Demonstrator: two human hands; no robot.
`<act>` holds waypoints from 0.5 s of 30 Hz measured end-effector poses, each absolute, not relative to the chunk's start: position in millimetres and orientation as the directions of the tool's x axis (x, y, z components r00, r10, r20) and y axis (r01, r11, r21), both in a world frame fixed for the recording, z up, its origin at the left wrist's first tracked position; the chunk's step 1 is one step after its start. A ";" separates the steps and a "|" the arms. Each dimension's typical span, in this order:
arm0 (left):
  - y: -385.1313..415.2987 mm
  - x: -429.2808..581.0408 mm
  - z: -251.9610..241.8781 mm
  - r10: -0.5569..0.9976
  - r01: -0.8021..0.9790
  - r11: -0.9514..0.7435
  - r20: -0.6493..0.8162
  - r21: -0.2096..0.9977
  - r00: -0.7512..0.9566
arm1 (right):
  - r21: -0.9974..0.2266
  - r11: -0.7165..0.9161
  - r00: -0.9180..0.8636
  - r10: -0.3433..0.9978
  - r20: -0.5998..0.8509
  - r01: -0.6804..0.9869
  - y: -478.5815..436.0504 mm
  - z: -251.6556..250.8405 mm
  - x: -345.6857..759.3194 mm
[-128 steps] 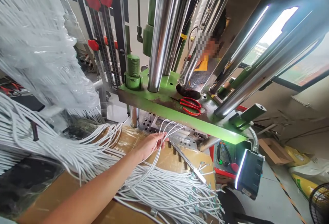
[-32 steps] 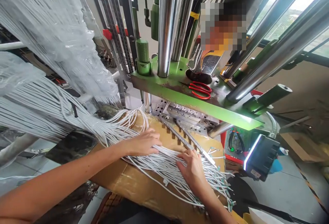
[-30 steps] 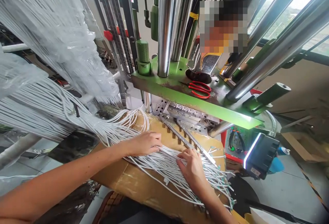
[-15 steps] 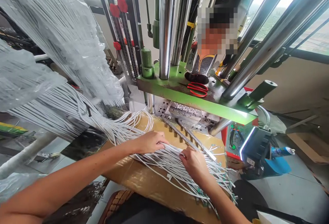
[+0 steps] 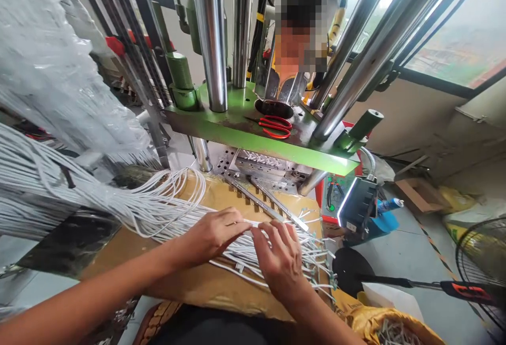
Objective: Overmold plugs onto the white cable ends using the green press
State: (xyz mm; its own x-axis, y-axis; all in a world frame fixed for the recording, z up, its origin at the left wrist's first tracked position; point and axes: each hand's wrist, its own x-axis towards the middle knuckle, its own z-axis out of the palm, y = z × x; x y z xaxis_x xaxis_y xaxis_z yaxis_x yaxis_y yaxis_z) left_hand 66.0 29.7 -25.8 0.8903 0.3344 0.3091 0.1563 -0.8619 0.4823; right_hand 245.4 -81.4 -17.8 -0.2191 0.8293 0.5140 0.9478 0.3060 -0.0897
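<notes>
A thick bundle of white cables (image 5: 174, 216) lies across the cardboard-covered table, its cut ends with greenish tips (image 5: 328, 271) fanned out at the right. My left hand (image 5: 215, 233) is on top of the bundle, thumb and fingers pressed together on the cables. Close beside it, my right hand (image 5: 279, 252) curls over the same cables, fingertips bent down and thumb toward the left hand. What lies under the fingers of both hands is partly hidden. Just behind the hands, two metal bars with small brass-coloured pieces (image 5: 256, 200) rest on the cardboard (image 5: 221, 287).
A green press plate (image 5: 237, 118) with upright steel columns stands ahead, red-handled scissors (image 5: 275, 126) on it. Below is a metal mould (image 5: 261, 160). A person is behind the press. At right are a control box (image 5: 358, 205), a fan (image 5: 482, 260) and a yellow sack (image 5: 367, 324).
The view has swung to the right. My hands have come closer together on the cables, and my right hand's fingers are now more spread over them.
</notes>
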 end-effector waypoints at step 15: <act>17.7 62.9 0.0 0.497 0.228 -0.830 0.489 0.509 0.717 | -0.307 0.334 -0.219 0.909 0.354 0.891 -60.6 6.2 256.3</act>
